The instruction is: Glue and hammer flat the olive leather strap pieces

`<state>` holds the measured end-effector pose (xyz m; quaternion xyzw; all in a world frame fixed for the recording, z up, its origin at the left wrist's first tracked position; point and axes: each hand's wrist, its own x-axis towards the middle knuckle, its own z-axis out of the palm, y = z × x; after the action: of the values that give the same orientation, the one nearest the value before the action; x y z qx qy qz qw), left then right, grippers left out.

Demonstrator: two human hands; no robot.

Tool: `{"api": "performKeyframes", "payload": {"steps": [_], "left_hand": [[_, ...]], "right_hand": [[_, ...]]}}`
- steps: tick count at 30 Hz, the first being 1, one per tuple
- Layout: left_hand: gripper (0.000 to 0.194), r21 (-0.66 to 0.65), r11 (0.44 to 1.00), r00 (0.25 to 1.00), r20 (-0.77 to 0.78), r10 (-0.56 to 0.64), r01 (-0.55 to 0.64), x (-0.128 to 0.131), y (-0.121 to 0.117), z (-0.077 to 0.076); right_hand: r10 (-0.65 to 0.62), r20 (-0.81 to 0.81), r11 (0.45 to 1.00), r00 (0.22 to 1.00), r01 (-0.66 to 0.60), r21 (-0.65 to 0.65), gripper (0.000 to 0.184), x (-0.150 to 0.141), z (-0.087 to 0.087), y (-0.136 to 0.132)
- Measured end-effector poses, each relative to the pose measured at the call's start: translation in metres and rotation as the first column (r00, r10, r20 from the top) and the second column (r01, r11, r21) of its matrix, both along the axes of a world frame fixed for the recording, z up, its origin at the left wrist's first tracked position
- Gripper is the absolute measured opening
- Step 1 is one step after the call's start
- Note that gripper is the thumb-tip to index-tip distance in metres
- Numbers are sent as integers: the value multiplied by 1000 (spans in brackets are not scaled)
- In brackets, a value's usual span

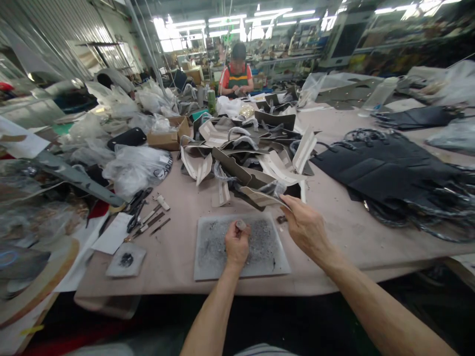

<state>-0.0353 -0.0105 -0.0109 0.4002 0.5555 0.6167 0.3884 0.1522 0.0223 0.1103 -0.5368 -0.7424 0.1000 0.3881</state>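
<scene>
The right hand held a panel by its right end, the grip pinched, thumb against fingers; the panel lay ahead and to the left of that hand, its long axis roughly sideways, near the far edge of the slab. The right hand was the nearer one. The left hand was over the slab, its grip closed round a small stub with a round, greyish end. The slab was flat, pale and rectangular, its middle speckled dark grey. Beyond sprawled a pile of stiff, bent cream and taupe pieces, some with plastic-wrapped handles. Smooth black bags lay rightward on the pinkish surface.
</scene>
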Motion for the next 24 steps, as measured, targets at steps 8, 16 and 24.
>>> {"api": "performKeyframes", "payload": {"steps": [8,16,24], "left_hand": [[26,31,989,988,56,145,-147,-15,-5,15],[35,25,960,952,123,-279,278,27,40,27],[28,-36,949,938,168,-303,313,40,50,-2]], "right_hand": [[230,520,949,823,-307,67,59,42,-110,-129],[235,517,956,823,-293,31,59,41,-114,-141],[387,375,922,842,-344,-179,48,44,-99,-149]]}}
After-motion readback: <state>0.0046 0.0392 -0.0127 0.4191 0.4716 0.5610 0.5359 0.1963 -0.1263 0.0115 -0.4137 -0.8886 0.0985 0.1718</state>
